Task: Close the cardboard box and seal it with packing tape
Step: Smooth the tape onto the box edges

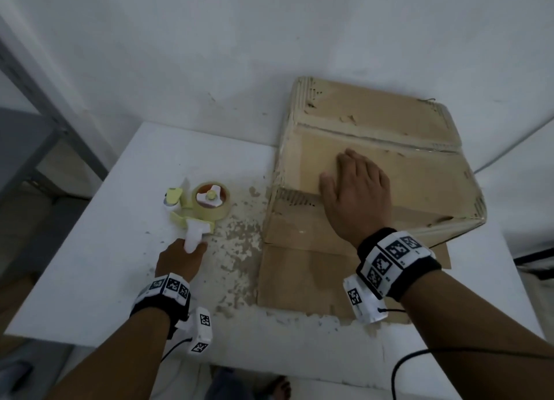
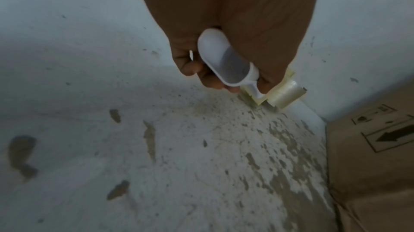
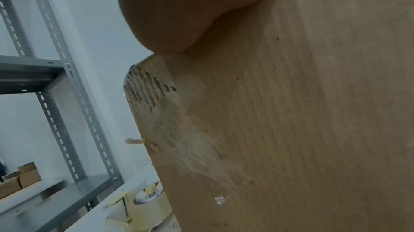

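- the cardboard box is being seen closed on the right part of the white table; its brown corrugated board is looking worn, with torn patches along the edges and glossy clear tape lying over the top seam and corners
- the right hand is being laid flat on the box top near its front edge, fingers straight and spread, nothing being grasped; in the right wrist view the palm is being seen against the ribbed, tape-sheened cardboard
- a flat sheet of cardboard is being seen under the box, sticking out toward the near table edge
- the tape dispenser is being seen lying on the table just left of the box, apart from it; it is being made up of a pale yellow plastic frame, a round roll of translucent tape on a white hub, and a smooth white curved handle
- the left hand is being wrapped around that handle, fingers and thumb curled on it; the dispenser's frame is being seen resting on the table
- the table top is being shown as painted white, chipped and flaking into brown speckles between dispenser and box
- a grey perforated metal shelf is being seen at the left, with small cardboard boxes on it; a printed black arrow is being seen on the box side
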